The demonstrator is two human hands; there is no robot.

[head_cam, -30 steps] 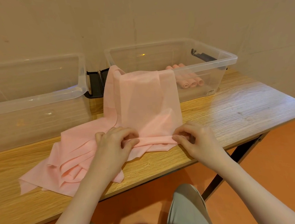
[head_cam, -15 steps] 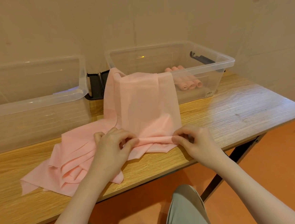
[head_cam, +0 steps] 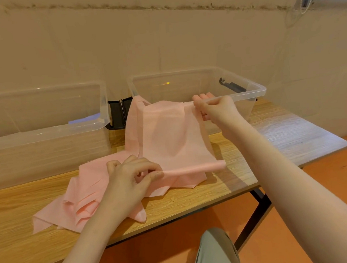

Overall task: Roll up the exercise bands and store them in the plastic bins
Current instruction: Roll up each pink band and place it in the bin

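While the pink band (head_cam: 169, 144) hangs over the front rim of the right bin (head_cam: 254, 90), its near end is rolled into a thin tube just above the wooden table (head_cam: 272, 136). The left hand (head_cam: 130, 180) pinches this roll. The right hand (head_cam: 216, 109) pinches the band's upper edge at the rim. The left bin (head_cam: 44, 133) stands beside.

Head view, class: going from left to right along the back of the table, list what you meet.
Left clear bin → black latches → pink band → right hand → right clear bin.
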